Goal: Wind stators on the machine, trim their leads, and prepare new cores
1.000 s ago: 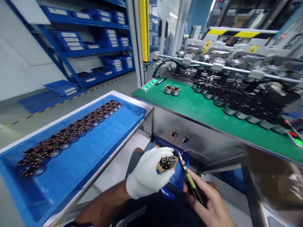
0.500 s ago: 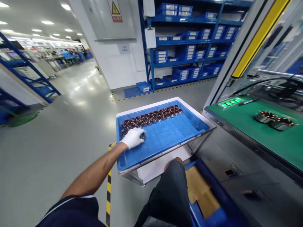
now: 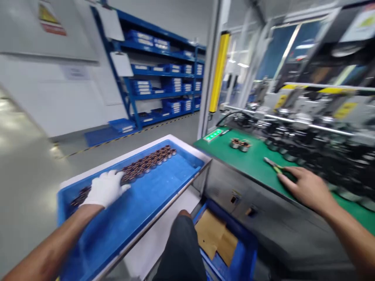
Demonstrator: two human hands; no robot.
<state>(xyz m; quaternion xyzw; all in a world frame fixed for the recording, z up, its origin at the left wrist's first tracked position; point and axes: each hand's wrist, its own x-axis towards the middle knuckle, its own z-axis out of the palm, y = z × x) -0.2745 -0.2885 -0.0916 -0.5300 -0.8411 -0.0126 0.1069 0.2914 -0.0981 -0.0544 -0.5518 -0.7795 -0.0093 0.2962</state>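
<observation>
My left hand (image 3: 107, 189), in a white glove, is over the left part of a block of motor stators (image 3: 146, 164) with copper windings. Its thumb stands apart from the fingers, and nothing shows between them. The stators lie in rows along the far side of a blue tray (image 3: 164, 191). On the right, my bare right hand (image 3: 307, 187) has its thumb and fingers around the green handles of small pliers (image 3: 273, 164). Their metal jaws point left over the green bench top (image 3: 252, 166). Two more stators (image 3: 240, 144) sit on that bench.
A machine (image 3: 304, 113) with a row of dark fixtures runs behind the bench. Green lights (image 3: 213, 135) glow at the bench's left corner. Below, a blue crate (image 3: 249, 246) holds brown cardboard. Blue shelving (image 3: 164, 72) with bins stands at the back.
The view has swung right and nearer the bench. My right hand has come into view at the pliers. My left hand stays over the tray; the stator at its fingertips no longer shows separately.
</observation>
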